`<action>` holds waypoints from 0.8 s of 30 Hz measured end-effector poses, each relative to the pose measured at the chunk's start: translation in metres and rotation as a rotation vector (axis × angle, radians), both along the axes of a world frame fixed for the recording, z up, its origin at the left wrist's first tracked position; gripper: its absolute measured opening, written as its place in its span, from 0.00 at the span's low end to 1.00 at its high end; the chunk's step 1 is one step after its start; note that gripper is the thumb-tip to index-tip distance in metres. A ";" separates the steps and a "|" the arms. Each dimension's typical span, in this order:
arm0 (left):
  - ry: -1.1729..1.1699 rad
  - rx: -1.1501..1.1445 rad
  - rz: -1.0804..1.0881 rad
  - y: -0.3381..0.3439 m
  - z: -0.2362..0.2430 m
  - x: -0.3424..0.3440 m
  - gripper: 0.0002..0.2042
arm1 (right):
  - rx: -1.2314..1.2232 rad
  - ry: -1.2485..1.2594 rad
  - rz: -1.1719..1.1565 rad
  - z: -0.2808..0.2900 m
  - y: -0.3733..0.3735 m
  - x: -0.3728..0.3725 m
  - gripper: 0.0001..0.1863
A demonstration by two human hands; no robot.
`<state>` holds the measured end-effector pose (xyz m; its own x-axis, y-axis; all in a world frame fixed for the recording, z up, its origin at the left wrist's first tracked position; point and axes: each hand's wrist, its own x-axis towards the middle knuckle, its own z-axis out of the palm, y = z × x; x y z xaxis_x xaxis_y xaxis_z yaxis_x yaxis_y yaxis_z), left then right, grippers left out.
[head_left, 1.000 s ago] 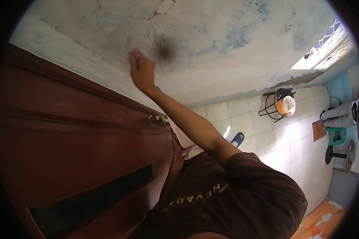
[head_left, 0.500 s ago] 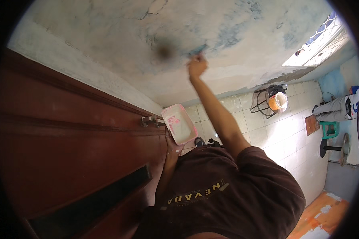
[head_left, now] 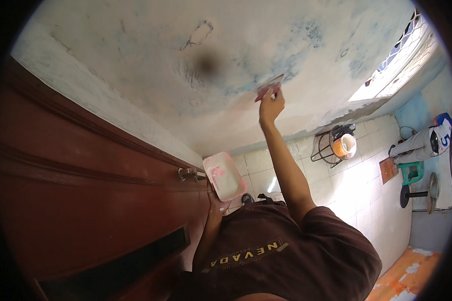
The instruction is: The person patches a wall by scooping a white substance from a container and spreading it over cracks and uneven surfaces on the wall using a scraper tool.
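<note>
Against the pale, blue-stained wall [head_left: 135,55], my right hand [head_left: 272,108] grips a flat reddish scraper [head_left: 269,88], its broad edge at the plaster. My arm is stretched up and forward. Low by the brown door, my left hand [head_left: 217,201] holds up a shallow white and pink plastic tub [head_left: 217,173] from its side and underneath. Whitish material appears to coat the inside of the tub. The fingers under it are partly hidden.
A dark red-brown door [head_left: 95,200] with a metal handle [head_left: 187,174] stands close at left. On a stool [head_left: 324,149] at the wall's foot sits an orange and white bucket [head_left: 344,146]. Farther right are a barred window [head_left: 394,70], a green stool [head_left: 412,173] and another person [head_left: 422,140].
My right hand has moved a little right and down along the wall; the scraper, blurred before, now shows clearly. My left hand still holds the tub, and the view has shifted slightly.
</note>
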<state>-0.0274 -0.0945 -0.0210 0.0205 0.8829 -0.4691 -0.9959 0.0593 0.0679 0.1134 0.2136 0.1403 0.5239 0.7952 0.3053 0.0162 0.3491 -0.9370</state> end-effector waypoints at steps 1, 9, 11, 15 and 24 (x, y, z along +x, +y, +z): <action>-0.016 0.021 -0.005 0.002 -0.010 -0.002 0.27 | 0.137 -0.180 -0.184 0.005 0.021 -0.006 0.16; 0.289 0.190 -0.112 0.022 -0.009 -0.001 0.33 | 0.180 -0.605 0.008 0.127 -0.029 -0.184 0.29; 0.052 0.177 -0.168 0.028 -0.009 -0.004 0.33 | 0.371 -0.503 0.342 0.110 -0.050 -0.187 0.28; 0.362 0.175 -0.058 0.018 0.007 -0.001 0.30 | 0.415 -0.321 0.223 0.053 -0.043 -0.126 0.32; 0.066 0.079 -0.001 -0.006 -0.020 -0.014 0.27 | -0.025 -0.245 -0.343 0.062 0.054 -0.047 0.20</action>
<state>-0.0414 -0.1001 -0.0412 -0.0071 0.9170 -0.3987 -0.9890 0.0523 0.1381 0.0666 0.2678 0.2019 0.6737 0.5959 0.4370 0.3512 0.2622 -0.8989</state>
